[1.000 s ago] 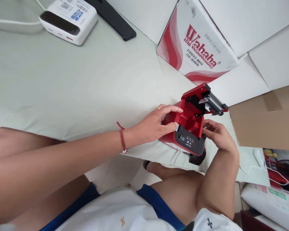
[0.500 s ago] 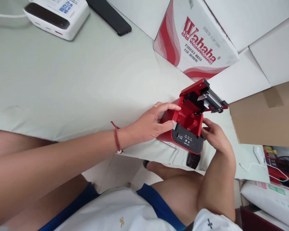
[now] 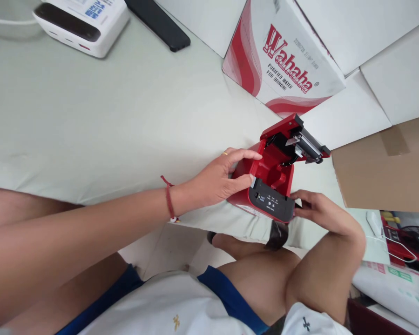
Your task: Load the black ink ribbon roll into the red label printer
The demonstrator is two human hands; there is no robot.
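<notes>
A red label printer (image 3: 244,174) lies on the pale cloth with its lid (image 3: 281,128) raised. A black roller (image 3: 312,146) shows on the lid, and I see no paper roll in the red hollow. The black panel (image 3: 272,201) with small buttons faces me. My left hand (image 3: 218,179) grips the printer's near left wall, thumb and forefinger on the rim. At the right corner, my right hand (image 3: 312,204) pinches a dark piece that looks like part of a black strap (image 3: 278,234). The strap hangs below the front edge, its middle hidden behind the printer.
A Wahaha water carton (image 3: 282,60) and white boxes stand behind the printer. To the right is a brown cardboard box (image 3: 384,167). A white power bank (image 3: 87,28) with a cable and a black bar-shaped object (image 3: 160,23) lie at the upper left.
My right hand has moved from the printer's right wall toward me, to the front right corner. The black strap hangs lower and is bent. My left hand and the printer stay put.
</notes>
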